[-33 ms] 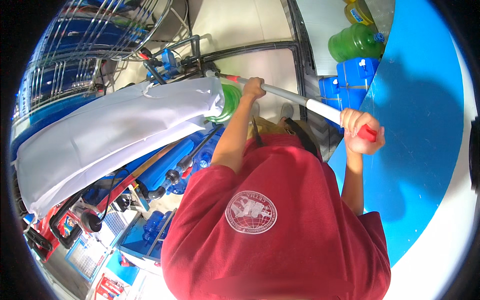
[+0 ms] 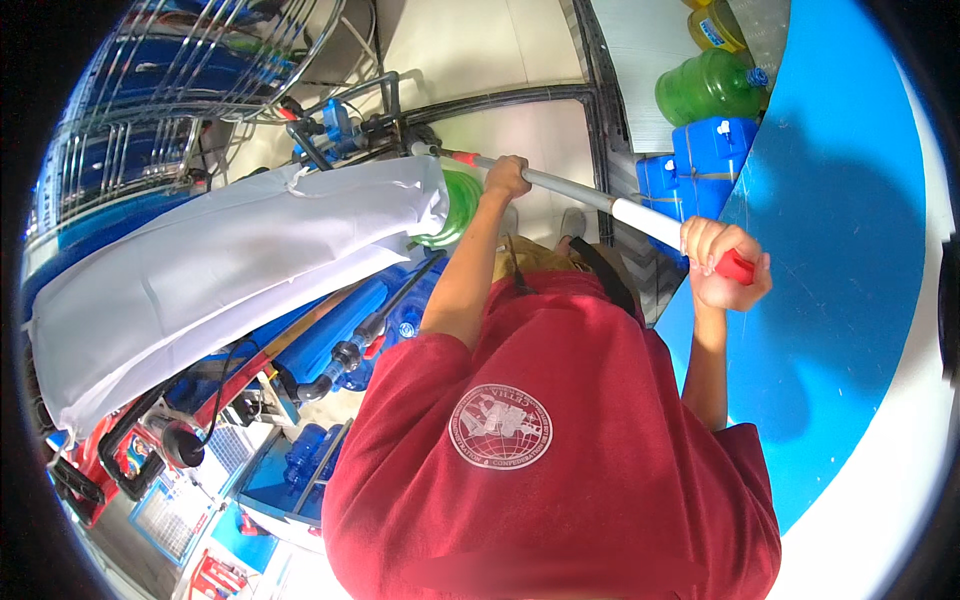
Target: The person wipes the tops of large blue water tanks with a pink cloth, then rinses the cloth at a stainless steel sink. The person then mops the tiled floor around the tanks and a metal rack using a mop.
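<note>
A long grey-and-white pole (image 2: 570, 186) with a red end cap slants across the view in front of me. My left hand (image 2: 508, 177) is wrapped round its grey shaft, near a red band. At the pole's upper right end, my right hand (image 2: 724, 262) grips the white part just by the red cap. The pole's far end runs toward dark pipes at the left. What is fixed to that end, if anything, cannot be made out.
White sheeting (image 2: 240, 260) covers a long shape at the left, beside a green water jug (image 2: 459, 208). Pipes with a blue valve (image 2: 337, 119) and a wire rack (image 2: 190, 80) stand beyond. Blue containers (image 2: 713, 148) and another green jug (image 2: 708, 85) sit by the blue wall (image 2: 840, 300).
</note>
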### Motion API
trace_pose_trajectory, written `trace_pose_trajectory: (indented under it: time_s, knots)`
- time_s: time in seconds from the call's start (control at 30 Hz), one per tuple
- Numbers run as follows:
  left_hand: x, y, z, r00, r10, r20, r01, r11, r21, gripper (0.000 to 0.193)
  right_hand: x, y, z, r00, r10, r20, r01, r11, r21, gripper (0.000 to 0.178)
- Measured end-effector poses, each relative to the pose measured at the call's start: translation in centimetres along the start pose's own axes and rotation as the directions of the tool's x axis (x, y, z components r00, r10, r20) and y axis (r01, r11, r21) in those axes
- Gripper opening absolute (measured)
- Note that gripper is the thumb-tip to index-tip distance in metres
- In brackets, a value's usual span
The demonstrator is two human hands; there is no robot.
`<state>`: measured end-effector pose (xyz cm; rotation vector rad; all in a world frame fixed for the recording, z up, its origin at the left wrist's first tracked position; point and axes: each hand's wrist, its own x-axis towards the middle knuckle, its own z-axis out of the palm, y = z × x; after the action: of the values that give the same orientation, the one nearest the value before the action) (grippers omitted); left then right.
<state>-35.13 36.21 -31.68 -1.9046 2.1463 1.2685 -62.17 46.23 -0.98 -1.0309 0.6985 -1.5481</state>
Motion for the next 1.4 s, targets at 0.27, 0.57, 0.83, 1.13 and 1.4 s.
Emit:
trace_pose_trajectory:
  time_s: [0.27, 0.57, 0.83, 1.13, 1.4]
  knots:
    - [-2.7, 6.9, 2.0, 0.982, 0.166, 0.091, -0.165, 0.986, -0.013, 0.051, -2.1, -8.8, 3.0, 0.988, -0.068, -0.139, 0.034, 0.971, -0.236, 0.048]
    - [-5.8, 20.0, 5.3, 0.743, 0.556, 0.374, -0.494, 0.831, -0.254, 0.052, -6.7, -17.4, 9.3, 0.974, -0.167, -0.152, 0.05, 0.817, -0.575, 0.044]
    - [-7.0, 20.6, 6.6, 0.766, 0.533, 0.358, -0.465, 0.845, -0.265, 0.045, -8.3, -18.7, 4.3, 0.956, -0.23, -0.18, 0.133, 0.892, -0.431, 0.05]
    - [-8.6, 14.7, 4.3, 0.884, 0.409, 0.227, -0.369, 0.908, -0.197, 0.044, -8.5, -15.6, 1.3, 0.969, -0.199, -0.143, 0.154, 0.948, -0.28, 0.056]
    - [-7.9, 6.0, 7.2, 0.988, 0.154, -0.028, -0.156, 0.983, -0.097, 0.042, -10.0, -7.3, -2.4, 0.989, -0.114, -0.094, 0.114, 0.993, -0.012, 0.062]
